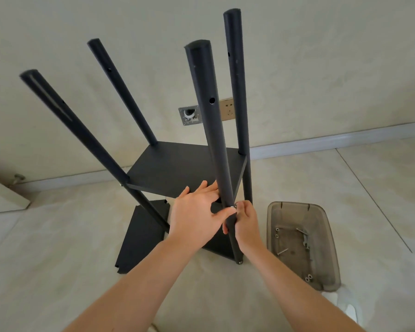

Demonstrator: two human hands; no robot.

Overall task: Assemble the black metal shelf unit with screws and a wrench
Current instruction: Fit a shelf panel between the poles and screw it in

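A black metal shelf unit stands on the floor with several round posts rising toward me. Its middle shelf (177,166) sits between the posts, and a lower shelf (141,233) lies near the floor. My left hand (197,216) lies flat on the front edge of the middle shelf, thumb touching the near right post (211,130). My right hand (246,224) wraps that post from the right, fingertips pinching a silver screw (233,206) at the post, level with the middle shelf. No wrench is in either hand.
A clear grey plastic tray (321,219) lies on the floor at the right, holding several screws, nuts and a small metal wrench (306,240). Behind the unit the wall has an open outlet box (190,115) and a socket (227,109). A white object lies at bottom right.
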